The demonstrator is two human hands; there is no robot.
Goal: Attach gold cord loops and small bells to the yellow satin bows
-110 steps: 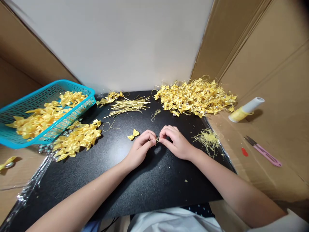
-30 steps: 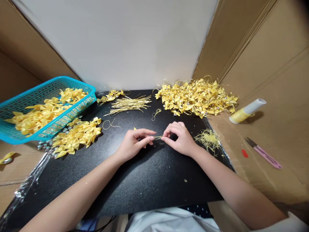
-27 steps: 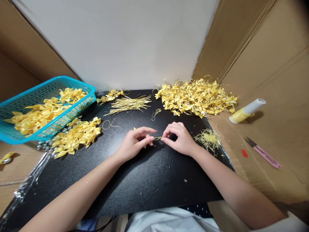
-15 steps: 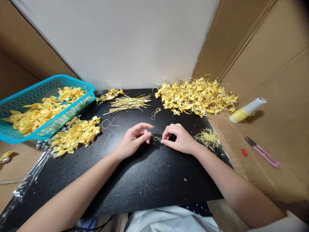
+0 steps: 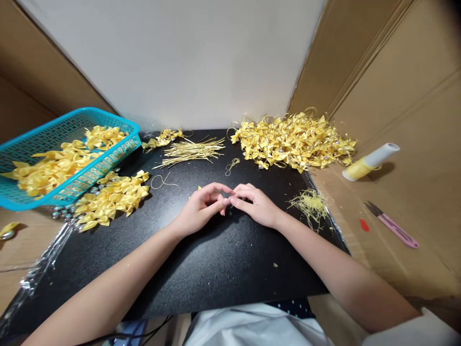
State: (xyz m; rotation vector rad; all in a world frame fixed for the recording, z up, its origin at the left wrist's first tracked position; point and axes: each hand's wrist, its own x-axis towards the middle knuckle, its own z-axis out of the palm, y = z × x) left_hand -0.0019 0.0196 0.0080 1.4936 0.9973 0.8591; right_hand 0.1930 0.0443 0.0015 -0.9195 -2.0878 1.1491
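The left hand [image 5: 205,206] and right hand [image 5: 258,207] meet at the fingertips above the table [image 5: 216,278], thumbs and forefingers drawn narrow; whether a strand sits between them I cannot tell. The step looks like fine knotting or threading of cord, and the next move seems to call for a steady pinch and a small, even pull. Outward from the fingertips, a yellow bow [image 5: 199,188] shows only in slivers behind the left hand, near ten o'clock. At twelve lies a looped cord [image 5: 235,162], thin, gold and loosely curled; at eleven, a bundle of straight cords [image 5: 194,150]. Farther out, finished-looking bows heap [image 5: 295,142] at two, trimmings [image 5: 310,204] lie at three, and a blue basket [image 5: 86,110] of bows sits toward ten.
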